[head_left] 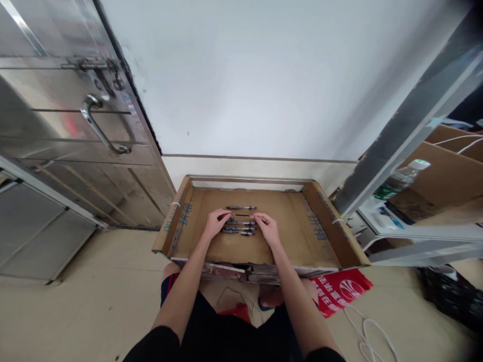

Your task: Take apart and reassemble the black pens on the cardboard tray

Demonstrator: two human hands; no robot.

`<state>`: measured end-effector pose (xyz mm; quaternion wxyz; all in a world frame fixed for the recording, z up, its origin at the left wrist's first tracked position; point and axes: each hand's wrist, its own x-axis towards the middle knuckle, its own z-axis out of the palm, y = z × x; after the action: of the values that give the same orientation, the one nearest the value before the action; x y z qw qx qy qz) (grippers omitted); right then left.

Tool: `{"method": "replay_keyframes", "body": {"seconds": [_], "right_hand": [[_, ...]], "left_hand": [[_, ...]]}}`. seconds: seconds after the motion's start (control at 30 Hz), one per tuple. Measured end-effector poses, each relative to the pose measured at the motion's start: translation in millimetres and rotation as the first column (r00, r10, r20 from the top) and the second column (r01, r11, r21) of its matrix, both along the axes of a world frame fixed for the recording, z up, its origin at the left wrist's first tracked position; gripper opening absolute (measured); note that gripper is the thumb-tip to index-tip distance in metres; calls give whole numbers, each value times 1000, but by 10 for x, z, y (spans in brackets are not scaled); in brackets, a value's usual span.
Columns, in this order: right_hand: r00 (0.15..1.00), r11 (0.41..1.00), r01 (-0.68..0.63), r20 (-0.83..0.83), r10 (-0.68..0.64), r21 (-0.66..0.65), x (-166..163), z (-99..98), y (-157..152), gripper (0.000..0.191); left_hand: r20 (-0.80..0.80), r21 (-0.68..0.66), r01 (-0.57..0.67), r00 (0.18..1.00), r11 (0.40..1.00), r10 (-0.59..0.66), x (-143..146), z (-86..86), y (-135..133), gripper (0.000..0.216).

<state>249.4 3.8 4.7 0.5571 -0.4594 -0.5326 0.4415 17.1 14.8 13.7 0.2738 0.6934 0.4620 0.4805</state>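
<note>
A shallow cardboard tray lies in front of me, and several pens lie side by side in a row at its middle. One pen lies a little farther away, apart from the others. My left hand and my right hand pinch the two ends of a thin dark pen part held level just above the row. Both hands have their fingers closed on it.
A metal door with a curved handle stands at the left. A metal rack post rises at the right beside shelves with a plastic bottle. On the floor lie a red bag and a white cable.
</note>
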Motion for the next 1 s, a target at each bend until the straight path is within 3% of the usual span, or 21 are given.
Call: {"method": "replay_keyframes", "body": {"seconds": [0.17, 0.43, 0.53, 0.8, 1.0], "right_hand": [[995, 998, 51, -83, -53, -24, 29, -59, 33, 26], [988, 995, 93, -118, -97, -40, 46, -97, 55, 27], [986, 994, 101, -128, -104, -31, 53, -118, 67, 25], [983, 994, 109, -144, -111, -24, 67, -190, 106, 25], [983, 993, 118, -140, -121, -25, 62, -167, 96, 27]], "left_hand": [[-33, 25, -120, 992, 992, 121, 4, -32, 6, 22], [-128, 73, -53, 990, 996, 62, -6, 34, -29, 33], [-202, 78, -102, 972, 992, 116, 7, 25, -28, 33], [-280, 102, -241, 924, 965, 260, 13, -34, -29, 13], [-368, 86, -310, 873, 947, 319, 18, -77, -12, 12]]}}
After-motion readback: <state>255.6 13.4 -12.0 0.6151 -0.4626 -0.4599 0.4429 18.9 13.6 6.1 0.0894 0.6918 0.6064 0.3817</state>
